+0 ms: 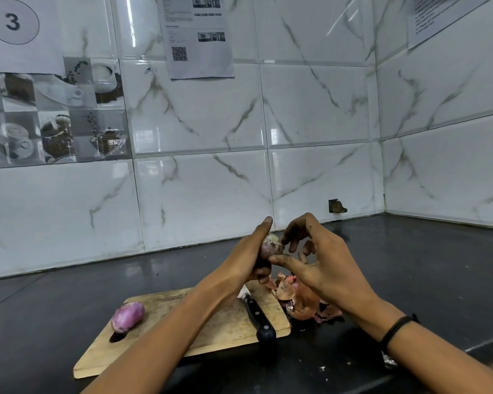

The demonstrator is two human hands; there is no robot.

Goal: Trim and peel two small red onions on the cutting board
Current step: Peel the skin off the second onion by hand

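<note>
My left hand [254, 257] grips a small red onion [271, 245] held up above the far edge of the wooden cutting board [160, 331]. My right hand [322, 263] is against that onion, with its thumb and fingertips pinching at the onion's pale top and side. A second red onion [127, 317], purple and bare of dry skin, lies on the board's left part. A black-handled knife [258, 317] lies on the board's right part, handle toward me, its blade partly hidden by my left wrist.
A heap of dry reddish onion skins [299, 300] lies on the dark countertop [439, 280] just right of the board. White marble-look tiled walls close off the back and right, with paper sheets taped on them.
</note>
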